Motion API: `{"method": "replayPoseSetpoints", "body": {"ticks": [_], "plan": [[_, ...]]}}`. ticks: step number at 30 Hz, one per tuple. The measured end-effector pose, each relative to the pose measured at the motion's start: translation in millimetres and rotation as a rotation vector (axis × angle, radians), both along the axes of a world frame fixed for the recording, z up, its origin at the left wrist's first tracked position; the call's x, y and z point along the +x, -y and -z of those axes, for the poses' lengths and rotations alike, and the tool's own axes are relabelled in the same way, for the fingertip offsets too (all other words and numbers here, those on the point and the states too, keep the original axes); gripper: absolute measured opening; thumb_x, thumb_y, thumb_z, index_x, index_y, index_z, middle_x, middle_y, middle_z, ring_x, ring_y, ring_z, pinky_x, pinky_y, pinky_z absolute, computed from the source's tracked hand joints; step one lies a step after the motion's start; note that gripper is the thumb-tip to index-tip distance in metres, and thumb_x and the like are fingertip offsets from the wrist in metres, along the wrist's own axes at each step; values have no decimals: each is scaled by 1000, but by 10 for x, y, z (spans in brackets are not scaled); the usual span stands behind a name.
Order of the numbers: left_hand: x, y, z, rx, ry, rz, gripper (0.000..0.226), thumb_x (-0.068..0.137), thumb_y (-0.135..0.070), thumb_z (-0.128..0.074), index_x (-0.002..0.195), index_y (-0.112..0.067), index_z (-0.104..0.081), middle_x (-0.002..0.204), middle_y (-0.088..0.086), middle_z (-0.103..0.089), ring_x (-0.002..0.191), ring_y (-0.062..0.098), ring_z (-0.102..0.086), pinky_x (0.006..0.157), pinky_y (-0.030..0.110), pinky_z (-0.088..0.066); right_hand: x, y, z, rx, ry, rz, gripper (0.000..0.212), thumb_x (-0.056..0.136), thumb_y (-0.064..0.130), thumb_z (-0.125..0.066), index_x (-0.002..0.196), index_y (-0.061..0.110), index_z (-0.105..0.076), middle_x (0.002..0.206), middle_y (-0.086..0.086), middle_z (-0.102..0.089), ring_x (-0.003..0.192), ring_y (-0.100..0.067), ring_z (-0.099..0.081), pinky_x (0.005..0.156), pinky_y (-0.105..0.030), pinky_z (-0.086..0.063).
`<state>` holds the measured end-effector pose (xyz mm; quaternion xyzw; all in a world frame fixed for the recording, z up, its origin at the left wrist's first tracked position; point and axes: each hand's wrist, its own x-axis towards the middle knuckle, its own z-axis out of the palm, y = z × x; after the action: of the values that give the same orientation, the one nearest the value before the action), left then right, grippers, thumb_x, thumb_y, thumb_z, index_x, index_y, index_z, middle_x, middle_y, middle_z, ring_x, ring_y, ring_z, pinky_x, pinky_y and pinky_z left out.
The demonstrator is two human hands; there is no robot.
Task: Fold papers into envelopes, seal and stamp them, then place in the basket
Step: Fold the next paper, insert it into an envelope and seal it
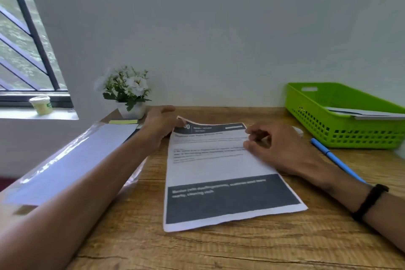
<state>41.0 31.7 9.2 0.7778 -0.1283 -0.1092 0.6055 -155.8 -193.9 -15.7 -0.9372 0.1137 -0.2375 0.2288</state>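
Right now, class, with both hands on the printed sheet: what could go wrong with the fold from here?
1. The left hand lifts only the far left corner of the printed sheet, so the fold may start skewed.
2. The right hand rests near the sheet's right edge; if it slips, the sheet could slide on the table.
3. The blue pen lies close by that wrist and might get knocked.

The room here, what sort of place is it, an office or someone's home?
Probably a small desk corner at home or in a modest office, used for paperwork. A wooden desk stands against a plain wall, bearing a printed sheet, a green basket and a potted plant near a barred window.
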Motion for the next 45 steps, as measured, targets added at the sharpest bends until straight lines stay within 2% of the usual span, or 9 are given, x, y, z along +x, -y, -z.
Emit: {"method": "replayPoseSetpoints", "body": {"ticks": [5, 9, 11, 16, 22, 32, 37, 42, 45], "plan": [[3, -75, -37, -152, -40, 119, 21, 93, -13, -76, 113, -14, -75, 106, 14, -80, 104, 28, -76, 88, 38, -63, 81, 57, 33, 229, 194, 33, 34, 86, 32, -82, 116, 28, -67, 93, 15, -68, 78, -2, -64, 78, -28, -56], [-1, -70, -124, -297, -83, 225, 23, 95, -12, -72, 118, -10, -74, 109, 12, -78, 102, 26, -72, 95, 38, -59, 82, 67, -21, 476, 278, 14, 47, 86, 24, -83, 124, 36, -57, 106, 25, -68, 93, 3, -71, 73, -20, -56], [-15, -58, -156, -359, -113, 261, 26, 94, -15, -73, 120, -11, -74, 109, 10, -78, 103, 24, -72, 96, 39, -59, 73, 76, -24, 646, 309, -20, 47, 85, 13, -84, 125, 24, -61, 106, 13, -75, 93, -3, -75, 74, -20, -59], [-52, -58, -114, -307, -183, 436, 45, 91, -28, -75, 129, -6, -68, 121, 15, -76, 115, 31, -71, 100, 44, -58, 24, 90, -36, 970, 360, -54, 40, 85, -5, -78, 123, 5, -69, 109, -15, -79, 97, -31, -78, 86, -44, -64], [-111, -18, -43, -80, -193, 585, 38, 96, -15, -70, 133, -7, -67, 126, 15, -75, 117, 33, -72, 96, 43, -62, 19, 102, -98, 1036, 405, 21, 22, 89, -4, -75, 108, 7, -73, 99, -12, -81, 84, -29, -77, 79, -41, -65], [-51, -31, -46, -182, -277, 538, 32, 103, -5, -57, 134, -9, -63, 128, 18, -73, 112, 32, -73, 89, 40, -64, 28, 122, -123, 968, 438, 81, 23, 89, -9, -72, 89, 14, -71, 94, -11, -76, 81, -28, -71, 87, -42, -60], [-92, 9, -63, -244, -287, 497, 16, 104, 0, -54, 112, -4, -67, 106, 19, -78, 85, 25, -79, 72, 31, -66, 30, 122, -152, 996, 460, 99, 19, 89, -5, -74, 91, 13, -73, 98, -16, -77, 89, -31, -71, 90, -48, -60], [-113, 5, -89, -217, -239, 501, 23, 103, 1, -52, 99, -5, -74, 104, 21, -77, 81, 24, -78, 66, 29, -65, 6, 93, -207, 990, 424, 127, 28, 91, -10, -65, 84, 14, -77, 89, -18, -76, 64, -22, -68, 59, -28, -57], [-128, 5, -110, -221, -270, 510, 17, 100, -2, -59, 106, -1, -75, 118, 24, -75, 100, 33, -77, 81, 37, -66, -3, 88, -241, 1033, 415, 157, 32, 90, -10, -54, 83, 10, -79, 82, -12, -76, 69, -26, -67, 62, -30, -53]]}}
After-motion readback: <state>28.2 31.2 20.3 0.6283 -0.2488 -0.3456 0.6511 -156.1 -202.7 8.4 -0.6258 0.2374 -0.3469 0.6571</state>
